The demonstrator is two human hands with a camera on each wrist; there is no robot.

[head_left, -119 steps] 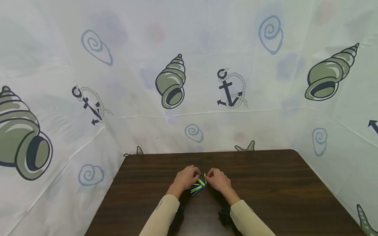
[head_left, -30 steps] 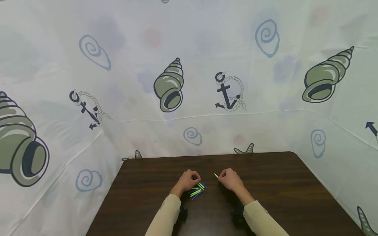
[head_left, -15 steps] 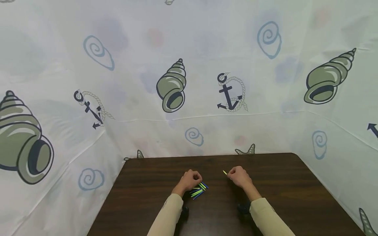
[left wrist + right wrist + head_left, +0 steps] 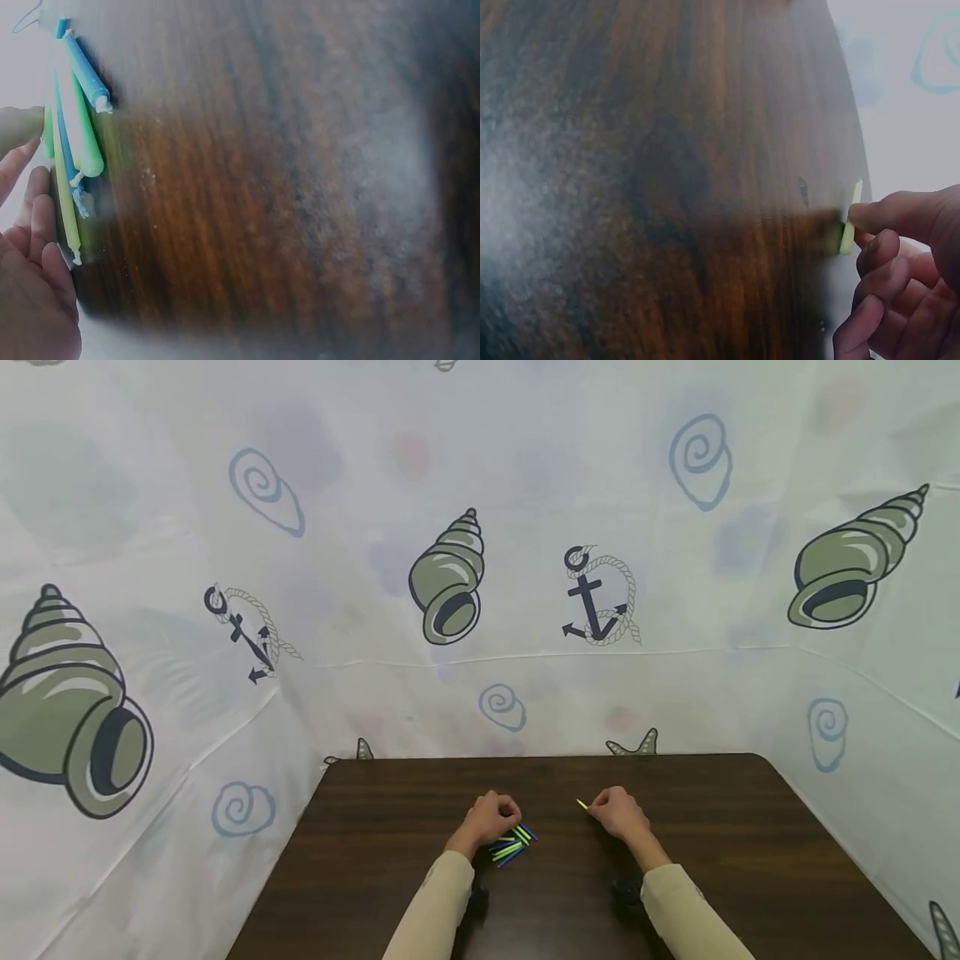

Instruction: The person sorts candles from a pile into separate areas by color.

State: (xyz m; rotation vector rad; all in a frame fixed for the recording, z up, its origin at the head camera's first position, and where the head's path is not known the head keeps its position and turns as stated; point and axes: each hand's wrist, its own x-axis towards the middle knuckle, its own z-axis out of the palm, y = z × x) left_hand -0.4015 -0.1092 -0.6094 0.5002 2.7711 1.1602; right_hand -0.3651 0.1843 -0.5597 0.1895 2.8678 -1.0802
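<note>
1. Head view shows a patterned cloth (image 4: pixel 525 468) hanging beyond the far edge and sides of the worktop, probably to screen off the background.
2. Dark and wood-grained, the worktop (image 4: pixel 555 914) carries the candles within comfortable reach of both arms, which seems to be why they lie between the elbows and the far edge.
3. At the left, the left hand (image 4: pixel 491 818) is poised at the far-left side of the pile, thumb and forefinger close together. Whether they grip a candle I cannot tell; so near a spot would suit steadying or sorting the sticks.
4. Well to the right of the pile, the right hand (image 4: pixel 621 812) has thumb and forefinger clamped on one candle, likely because so slim a thing needs only fingertips.
5. Blue and green, the candle pile (image 4: pixel 507 852) lies just beside the left hand, its sticks overlapping at different angles.
6. Smallest, the single yellow-green candle (image 4: pixel 847 240) pokes out past the right fingertips at both ends, perhaps pinched partway along for balance.
</note>
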